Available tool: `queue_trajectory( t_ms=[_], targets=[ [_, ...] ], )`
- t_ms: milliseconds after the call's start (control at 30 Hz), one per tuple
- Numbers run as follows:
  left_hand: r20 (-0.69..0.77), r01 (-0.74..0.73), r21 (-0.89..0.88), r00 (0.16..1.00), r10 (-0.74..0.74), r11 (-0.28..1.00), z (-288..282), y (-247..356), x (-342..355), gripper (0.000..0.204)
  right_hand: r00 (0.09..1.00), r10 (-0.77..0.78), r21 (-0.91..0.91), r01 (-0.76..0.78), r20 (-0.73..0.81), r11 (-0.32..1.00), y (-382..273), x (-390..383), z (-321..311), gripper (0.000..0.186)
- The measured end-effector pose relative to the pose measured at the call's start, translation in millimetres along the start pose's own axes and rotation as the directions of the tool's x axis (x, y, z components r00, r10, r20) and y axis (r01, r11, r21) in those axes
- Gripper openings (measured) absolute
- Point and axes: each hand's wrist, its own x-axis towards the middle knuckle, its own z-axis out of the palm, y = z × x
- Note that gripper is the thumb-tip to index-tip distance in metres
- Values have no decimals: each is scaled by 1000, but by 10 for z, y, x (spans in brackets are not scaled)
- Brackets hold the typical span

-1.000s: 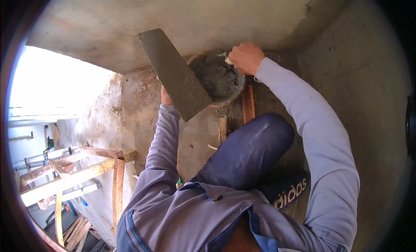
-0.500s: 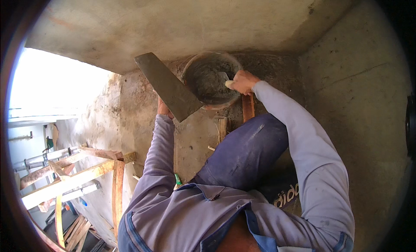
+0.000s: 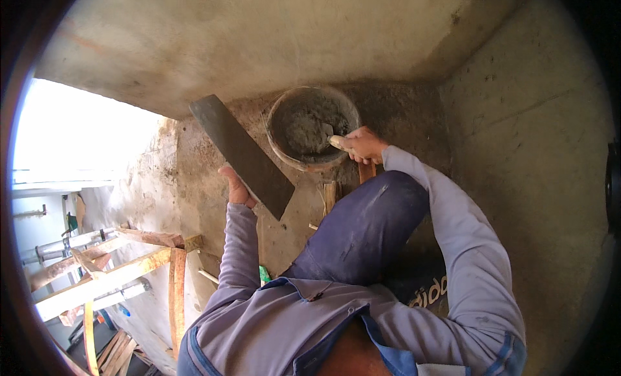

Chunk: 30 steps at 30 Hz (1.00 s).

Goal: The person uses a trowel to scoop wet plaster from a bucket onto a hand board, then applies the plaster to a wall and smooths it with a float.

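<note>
We stand in a corner of rough plastered walls (image 3: 259, 39), the largest surface in view, grey and curving around us, with a second wall (image 3: 537, 149) closing in on the right. Below on the left lies wooden scaffolding (image 3: 110, 276), well apart from our hands. Next in size is the flat plastering board (image 3: 242, 154), a long dark grey slab held tilted, its far end pointing up and to the left. Our left hand (image 3: 236, 188) grips it from beneath near its lower end, fingers wrapped shut on its underside. Just beside the board, to the right, sits the round mortar bucket (image 3: 314, 127) on the ledge, filled with wet grey mortar. Our right hand (image 3: 363, 145) rests at the bucket's right rim, closed tight around the pale handle of a trowel (image 3: 331, 136), whose blade dips into the mortar.
</note>
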Motion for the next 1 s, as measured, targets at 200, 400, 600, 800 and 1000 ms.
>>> queue_trajectory(
  t_ms=[200, 400, 600, 800, 1000],
  targets=[
    [4, -165, 93, 986, 165, 982, -131, 83, 19, 49, 999, -26, 94, 23, 24, 995, 202, -100, 52, 35],
    [-56, -231, 107, 970, 238, 967, -382, -87, 183, 40, 991, -108, 224, 87, 83, 971, 295, -335, 0, 42],
    [-76, -120, -145, 991, 110, 982, 82, -112, 262, 48, 984, -180, 288, 171, 7, 942, 44, -832, -334, 44],
    [-28, -16, -331, 1000, 7, 944, 1246, -131, 328, 63, 923, -354, 138, 374, -150, 917, -756, -1710, -573, 44],
    [83, 116, -487, 993, -86, 866, 1756, -196, 391, 62, 591, -795, -484, 660, -135, 574, -1095, -1920, -297, 46]
  ],
)
